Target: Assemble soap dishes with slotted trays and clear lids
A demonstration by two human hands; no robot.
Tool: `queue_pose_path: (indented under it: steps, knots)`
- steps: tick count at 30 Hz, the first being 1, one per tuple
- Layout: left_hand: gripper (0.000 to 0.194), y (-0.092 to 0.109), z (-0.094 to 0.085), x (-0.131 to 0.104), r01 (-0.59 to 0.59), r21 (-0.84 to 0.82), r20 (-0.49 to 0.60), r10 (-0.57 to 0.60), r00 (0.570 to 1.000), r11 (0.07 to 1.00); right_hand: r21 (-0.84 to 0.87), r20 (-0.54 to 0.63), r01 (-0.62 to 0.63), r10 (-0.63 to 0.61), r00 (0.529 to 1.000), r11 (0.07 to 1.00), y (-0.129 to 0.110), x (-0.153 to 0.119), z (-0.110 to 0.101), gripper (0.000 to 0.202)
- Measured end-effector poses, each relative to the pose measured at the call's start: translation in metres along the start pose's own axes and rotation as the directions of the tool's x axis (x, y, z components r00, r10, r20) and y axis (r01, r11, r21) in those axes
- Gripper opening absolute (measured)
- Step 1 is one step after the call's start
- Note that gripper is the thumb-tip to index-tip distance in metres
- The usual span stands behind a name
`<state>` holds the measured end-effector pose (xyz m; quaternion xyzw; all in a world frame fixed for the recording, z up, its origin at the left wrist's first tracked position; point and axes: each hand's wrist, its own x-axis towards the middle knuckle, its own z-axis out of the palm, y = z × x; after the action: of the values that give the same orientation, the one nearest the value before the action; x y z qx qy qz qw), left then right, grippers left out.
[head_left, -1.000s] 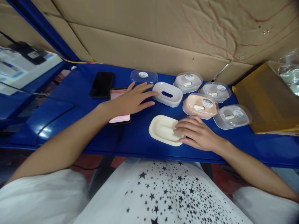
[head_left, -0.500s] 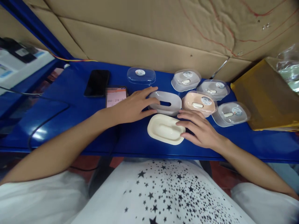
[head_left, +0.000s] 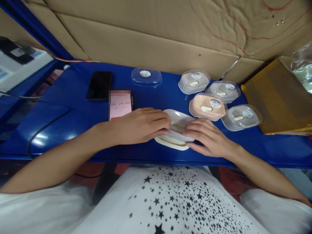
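Note:
A grey soap dish tray point(head_left: 177, 116) is held over a cream oval soap dish base point(head_left: 172, 143), partly covering it. My left hand point(head_left: 148, 125) is closed on the tray's left end, fingers curled over the rim. At the opposite end, my right hand point(head_left: 207, 136) grips the tray with bent fingers, its thumb close to the base's edge. My fingers hide both ends of the tray, and I cannot tell whether it is fully seated in the base.
Behind lies a clear lid point(head_left: 146, 78) with a round sticker. To the right stand a peach lidded soap dish point(head_left: 207, 109) and several grey ones, beside a taped box point(head_left: 280, 97). A phone showing a timer point(head_left: 120, 109) and a black phone point(head_left: 99, 85) lie left.
The grey tray has come toward me from behind the cream base and is now over it. My left hand moved with it and closed; my right hand shifted onto its right end.

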<state>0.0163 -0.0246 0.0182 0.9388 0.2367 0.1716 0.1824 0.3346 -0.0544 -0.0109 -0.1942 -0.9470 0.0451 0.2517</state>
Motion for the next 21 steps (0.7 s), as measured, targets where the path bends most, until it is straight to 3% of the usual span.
queue_pose_path:
  steps: [6, 9, 13, 21]
  knots:
    - [0.019, 0.001, -0.006, -0.006, -0.042, 0.064, 0.064, 0.038, 0.997, 0.997, -0.001, 0.113, 0.045, -0.045, 0.993, 0.999, -0.001, 0.004, 0.003, 0.046]
    - [0.009, 0.004, -0.009, -0.01, -0.069, 0.12, 0.117, 0.055, 0.992, 0.99, -0.016, 0.149, 0.056, -0.053, 0.987, 0.998, -0.005, 0.004, 0.005, 0.039]
    - [0.023, 0.003, -0.007, -0.011, -0.07, 0.153, 0.182, 0.041, 0.982, 0.986, -0.04, 0.129, 0.066, -0.061, 0.99, 0.997, -0.008, 0.003, 0.005, 0.028]
    - [0.015, -0.006, 0.006, -0.003, -0.121, 0.319, 0.151, 0.075, 0.986, 0.94, -0.191, 0.057, 0.028, -0.018, 0.998, 0.981, -0.003, 0.004, 0.007, 0.025]
